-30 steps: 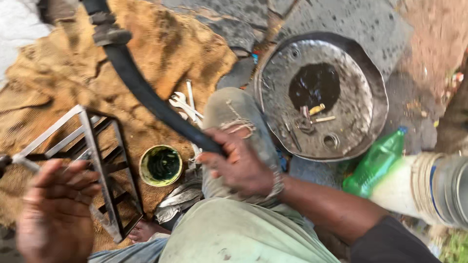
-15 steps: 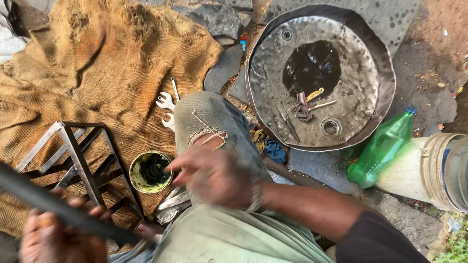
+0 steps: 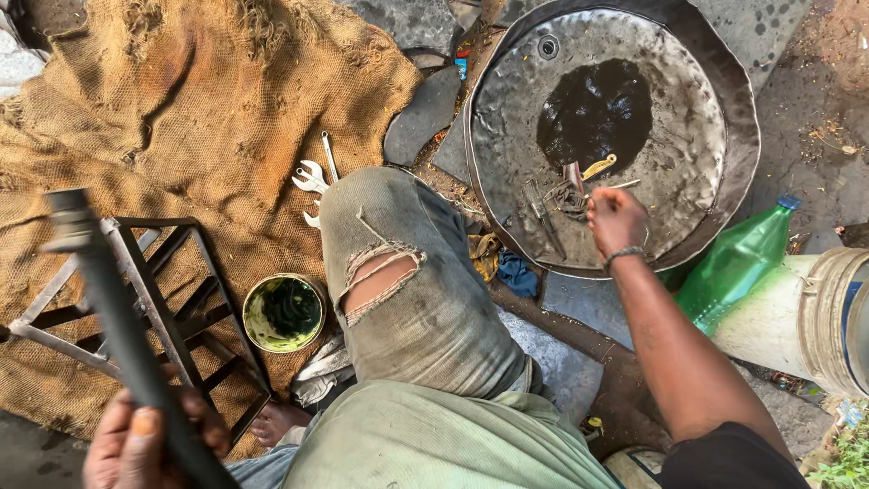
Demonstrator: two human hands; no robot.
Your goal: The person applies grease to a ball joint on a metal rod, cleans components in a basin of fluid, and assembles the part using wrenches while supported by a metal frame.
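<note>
My right hand point(image 3: 615, 220) hangs over the big metal pan point(image 3: 724, 163), fingers curled loosely down toward the small parts point(image 3: 561, 195) lying just below the dark oil puddle point(image 3: 593, 113) near the pan's near rim. I can't tell if the fingertips already pinch anything; nothing shows between them. A yellow-handled bit point(image 3: 599, 167) sits just beside the parts, touching the puddle's edge. My left hand point(image 3: 136, 444) is wrapped tight round a black hose point(image 3: 118, 335), low at the near-left corner of the burlap sheet point(image 3: 163, 118), hose running up and away, blurred.

To do this pick well, I judge: come down straight, take one piece with the fingertips, keep clear of the oil, since the parts look slick and tangled. Keep the hose steady, off the metal frame point(image 3: 154, 290) beside it.

Round that: green paste tin point(image 3: 285, 311) by my torn-jeans knee point(image 3: 398, 272), spanners point(image 3: 312, 177) on the burlap's right edge, green bottle point(image 3: 738, 258) and white bucket point(image 3: 806, 317) right of the pan.
</note>
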